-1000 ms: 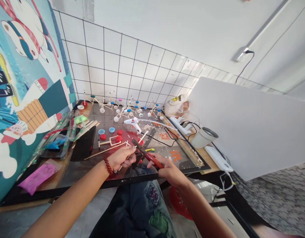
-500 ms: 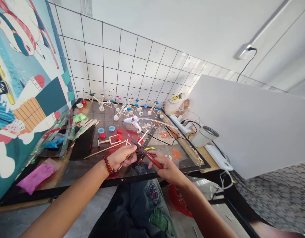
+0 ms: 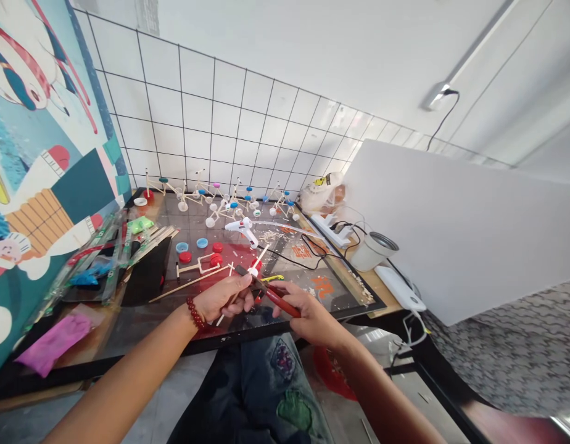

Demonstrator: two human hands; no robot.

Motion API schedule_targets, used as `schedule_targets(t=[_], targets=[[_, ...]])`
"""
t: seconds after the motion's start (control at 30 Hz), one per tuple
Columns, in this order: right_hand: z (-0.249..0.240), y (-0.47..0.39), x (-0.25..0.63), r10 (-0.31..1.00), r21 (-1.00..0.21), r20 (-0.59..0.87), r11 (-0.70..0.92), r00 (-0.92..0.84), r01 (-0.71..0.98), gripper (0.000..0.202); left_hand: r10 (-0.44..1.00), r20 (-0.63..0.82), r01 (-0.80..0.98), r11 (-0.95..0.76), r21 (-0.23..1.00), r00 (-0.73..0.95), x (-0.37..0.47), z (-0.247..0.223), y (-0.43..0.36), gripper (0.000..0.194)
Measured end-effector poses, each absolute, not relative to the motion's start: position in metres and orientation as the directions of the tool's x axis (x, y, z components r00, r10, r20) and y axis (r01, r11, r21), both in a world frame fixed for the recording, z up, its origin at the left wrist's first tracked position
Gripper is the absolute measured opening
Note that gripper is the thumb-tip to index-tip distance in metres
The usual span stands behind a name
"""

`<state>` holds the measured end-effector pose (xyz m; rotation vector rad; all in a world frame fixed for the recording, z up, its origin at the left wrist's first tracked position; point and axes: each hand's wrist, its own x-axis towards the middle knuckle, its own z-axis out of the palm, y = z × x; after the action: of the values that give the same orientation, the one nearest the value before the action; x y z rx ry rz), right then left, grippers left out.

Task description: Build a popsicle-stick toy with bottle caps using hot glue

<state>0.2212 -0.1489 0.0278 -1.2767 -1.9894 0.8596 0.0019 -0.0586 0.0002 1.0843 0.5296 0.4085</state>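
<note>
My right hand (image 3: 306,311) is wrapped round the red handles of pliers (image 3: 285,303), whose dark jaws point up and left beside the left thumb. My left hand (image 3: 224,299) is closed in a pinch at the jaws. It grips a thin wooden stick (image 3: 221,319), whose pale end shows below the fingers. Whether the jaws bite on the stick is hidden by the fingers. Just beyond lie a stick frame with red bottle caps (image 3: 199,267), a long loose stick (image 3: 174,291) and a yellow cutter (image 3: 272,278).
A white glue gun (image 3: 242,228) lies mid-table, its black cord trailing right. Several stick-and-cap models (image 3: 234,203) stand along the back by the wire grid (image 3: 197,129). Pink clay (image 3: 58,339) lies left. At right are a power strip (image 3: 331,233) and a white canister (image 3: 372,253).
The view has shifted slightly, so the table things appear further left. Both hands stay together at the pliers, and the jaws have tilted a little against the left thumb.
</note>
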Motion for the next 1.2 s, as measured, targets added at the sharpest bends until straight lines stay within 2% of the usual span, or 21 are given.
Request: schedule_targets(t=[0.2,0.3,0.43,0.53,0.6,0.7,0.8,0.93,1.2], targets=[[0.029,-0.140,0.211,0.883,-0.758,0.185,0.407,-0.431,0.509,0.048,0.556,-0.239,-0.125,0.538,0.834,0.796,0.000,-0.001,-0.052,0.057],[0.021,-0.132,0.211,0.877,-0.742,0.204,0.429,-0.435,0.516,0.047,0.588,-0.244,-0.153,0.543,0.826,0.771,-0.001,-0.001,-0.050,0.052],[0.001,-0.124,0.215,0.921,-0.770,0.256,0.378,-0.294,0.514,0.042,0.615,-0.243,-0.161,0.526,0.835,0.750,0.001,-0.004,-0.049,0.050],[-0.006,-0.124,0.217,0.961,-0.840,0.219,0.275,-0.170,0.468,0.045,0.598,-0.255,-0.154,0.546,0.823,0.760,0.003,-0.008,-0.048,0.053],[-0.004,-0.127,0.218,0.971,-0.842,0.168,0.232,-0.172,0.487,0.053,0.589,-0.268,-0.143,0.558,0.818,0.763,0.005,-0.010,-0.048,0.055],[0.003,-0.132,0.216,0.972,-0.769,0.124,0.222,-0.201,0.599,0.060,0.572,-0.268,-0.134,0.564,0.815,0.775,0.007,-0.011,-0.050,0.054],[0.003,-0.135,0.215,0.973,-0.722,0.128,0.224,-0.192,0.655,0.055,0.550,-0.263,-0.131,0.574,0.808,0.792,0.008,-0.011,-0.051,0.052],[-0.006,-0.136,0.217,0.969,-0.720,0.171,0.245,-0.177,0.649,0.052,0.542,-0.261,-0.130,0.580,0.805,0.799,0.008,-0.009,-0.052,0.050],[-0.019,-0.135,0.226,0.974,-0.723,0.196,0.219,-0.109,0.655,0.046,0.551,-0.286,-0.110,0.576,0.810,0.784,0.008,-0.008,-0.052,0.060]])
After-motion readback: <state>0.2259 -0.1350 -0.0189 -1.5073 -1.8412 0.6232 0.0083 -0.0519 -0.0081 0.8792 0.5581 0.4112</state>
